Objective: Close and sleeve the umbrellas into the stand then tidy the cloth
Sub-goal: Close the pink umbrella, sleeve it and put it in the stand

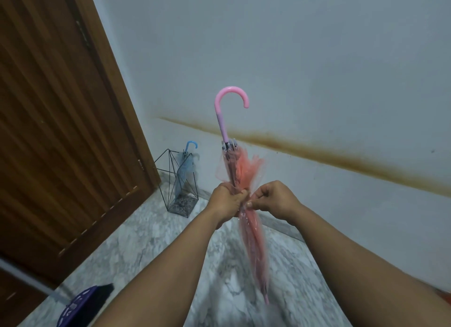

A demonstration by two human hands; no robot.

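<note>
- The door (48, 131) fills the left; the wire stand (179, 182) sits on the marble floor (151, 231) at its foot, against the wall.
- 1 blue umbrella (186, 165) is already in the stand.
- The pink umbrella (240, 175) is held upright mid-air, handle up, canopy gathered but loose.
- The left hand (225, 202) grips the folded canopy; the right hand (273, 199) pinches something small at it, seemingly the tie strap.
- Step in hand, likely: securing the canopy. Next calls for fastening it, then lowering it tip-first into the stand beside the blue one.
</note>
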